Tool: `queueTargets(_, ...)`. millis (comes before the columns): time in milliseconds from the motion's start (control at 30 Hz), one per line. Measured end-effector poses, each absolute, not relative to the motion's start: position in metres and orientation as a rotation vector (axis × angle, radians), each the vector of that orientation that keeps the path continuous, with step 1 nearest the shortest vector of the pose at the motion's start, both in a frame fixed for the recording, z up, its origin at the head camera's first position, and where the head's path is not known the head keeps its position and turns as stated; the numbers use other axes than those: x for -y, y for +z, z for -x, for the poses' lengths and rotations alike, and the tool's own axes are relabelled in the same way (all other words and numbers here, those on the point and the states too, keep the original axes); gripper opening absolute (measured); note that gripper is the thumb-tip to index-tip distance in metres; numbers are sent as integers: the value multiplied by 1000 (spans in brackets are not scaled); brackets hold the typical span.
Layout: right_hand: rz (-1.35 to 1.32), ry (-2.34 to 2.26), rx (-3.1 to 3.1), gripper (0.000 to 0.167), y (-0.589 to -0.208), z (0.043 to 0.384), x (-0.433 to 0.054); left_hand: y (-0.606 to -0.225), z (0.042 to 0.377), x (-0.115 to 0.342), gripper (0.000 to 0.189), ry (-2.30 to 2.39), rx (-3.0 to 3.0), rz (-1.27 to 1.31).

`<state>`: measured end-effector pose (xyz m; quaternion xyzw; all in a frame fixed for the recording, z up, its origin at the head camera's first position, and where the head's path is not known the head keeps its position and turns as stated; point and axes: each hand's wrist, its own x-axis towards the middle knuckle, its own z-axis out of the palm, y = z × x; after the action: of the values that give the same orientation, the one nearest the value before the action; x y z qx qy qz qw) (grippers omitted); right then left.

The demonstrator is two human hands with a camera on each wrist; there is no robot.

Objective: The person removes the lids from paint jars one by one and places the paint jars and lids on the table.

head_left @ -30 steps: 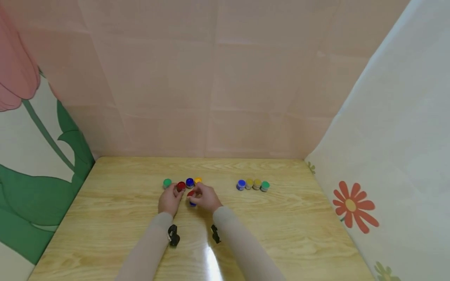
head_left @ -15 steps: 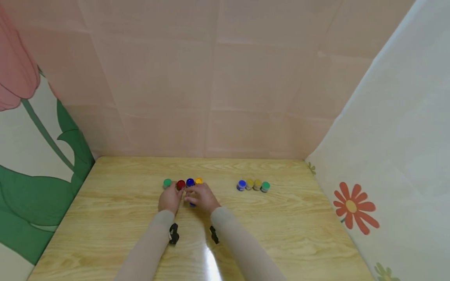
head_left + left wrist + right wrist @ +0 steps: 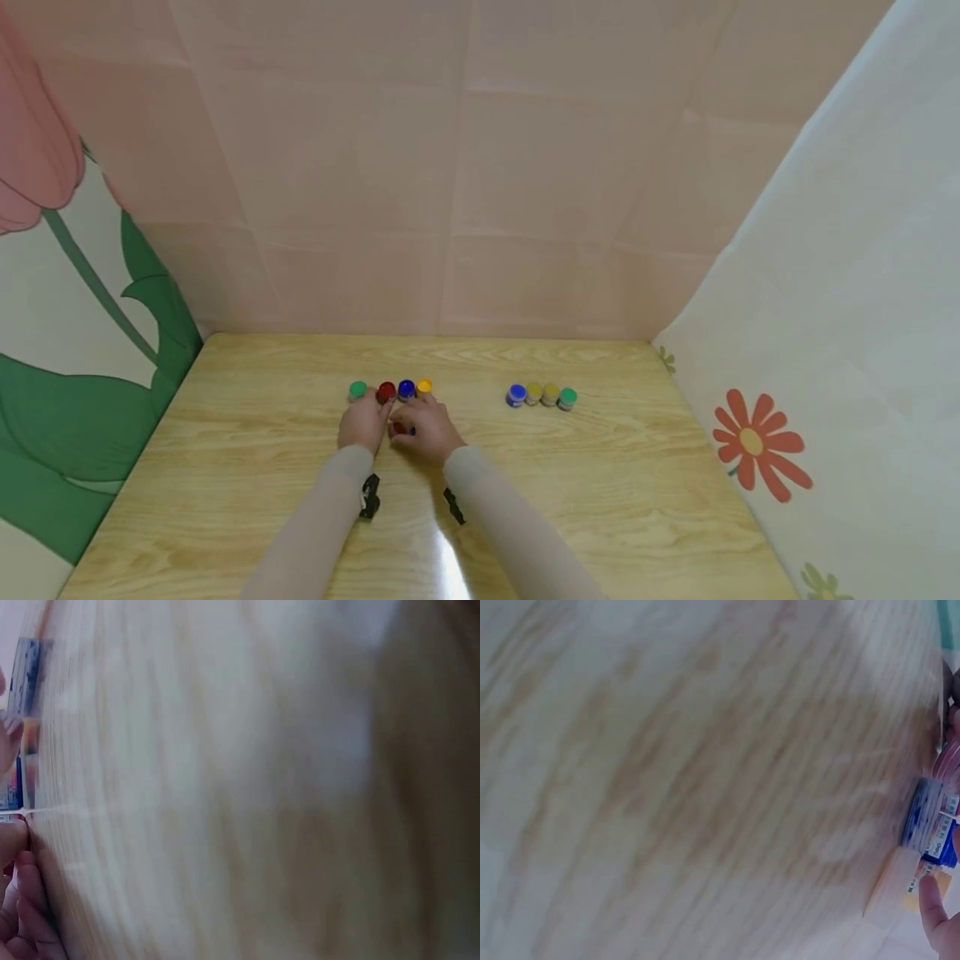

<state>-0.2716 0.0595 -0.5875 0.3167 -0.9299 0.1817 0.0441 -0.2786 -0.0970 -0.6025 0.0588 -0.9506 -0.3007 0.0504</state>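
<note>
My left hand (image 3: 362, 423) holds the open jar of red paint (image 3: 386, 392), index finger and thumb on either side of it. In the left wrist view its fingers (image 3: 30, 904) are curled, with a sliver of dark red beside them. To its right, my right hand (image 3: 429, 429) hovers low over the table, fingers apart. Small red and blue lids (image 3: 403, 428) show between its thumb and fingers. Beyond the hands stand an open blue paint jar (image 3: 407, 389) and a yellow-orange one (image 3: 424, 386). In the right wrist view, a straight finger (image 3: 932, 907) overlaps the orange jar.
A green-lidded jar (image 3: 357, 389) stands left of the red one. Further right, a second row has a blue-lidded jar (image 3: 516, 395), two yellowish jars (image 3: 551, 394) and a green-lidded jar (image 3: 567, 399). The wooden table (image 3: 637, 483) meets cloth-covered walls at its back and sides.
My right hand first pinches near the red lid above a blue one, then spreads its fingers toward the red jar, and now sits lower around the lids. My left hand stays at the red jar.
</note>
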Motion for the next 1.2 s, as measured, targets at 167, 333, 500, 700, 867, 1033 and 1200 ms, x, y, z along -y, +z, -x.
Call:
queueTargets(167, -969, 482, 2875, 28, -588, 270, -59, -608, 281, 97, 34, -889, 2902, -169)
queueTargets(333, -957, 448, 2879, 27, -587, 268, -59, -612, 282, 97, 33, -854, 2879, -139)
queueTargets(500, -941, 454, 2883, 29, -586, 267, -59, -612, 280, 97, 32, -857, 2862, -124)
queueTargets(700, -927, 500, 2919, 31, -586, 265, -59, -610, 280, 97, 30, -847, 2865, -118)
queueTargets(867, -924, 567, 2927, 30, -586, 267, -60, -607, 279, 96, 28, -852, 2872, -121)
queueTargets(1033, -890, 665, 2940, 31, -585, 270, -60, -604, 275, 99, 32, -932, 2851, -92)
queueTargets(1200, -824, 820, 2978, 31, -581, 270, -60, -605, 266, 106, 14, -1033, 2735, 18)
